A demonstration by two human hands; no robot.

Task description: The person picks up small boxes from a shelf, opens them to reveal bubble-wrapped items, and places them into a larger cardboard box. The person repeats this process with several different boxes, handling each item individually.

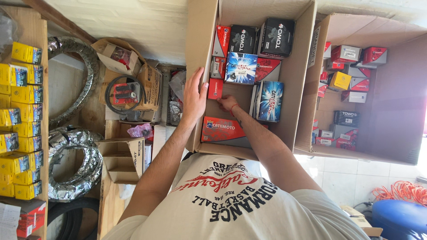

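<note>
Bare cardboard floor lies open mid-carton point(293, 89); packed small boxes point(242, 66) and side walls hem it.

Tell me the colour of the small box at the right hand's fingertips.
Red small box, clearest in the head view.

A white-painted wall of rough brick courses point(133, 26) runs across the top, brightly lit by daylight. Against it leans a dark wooden beam point(53, 18). On the left stands a pale wooden shelf point(42, 66) stacked with small yellow cardboard boxes point(22, 111). Beside it hang coils of silver foil flexible duct point(75, 164), with a black rubber tyre point(71, 218) below. At lower right lies a floor of white ceramic tiles point(342, 178), with a tangled orange hose point(400, 191) and a round blue tank point(400, 220).
</note>
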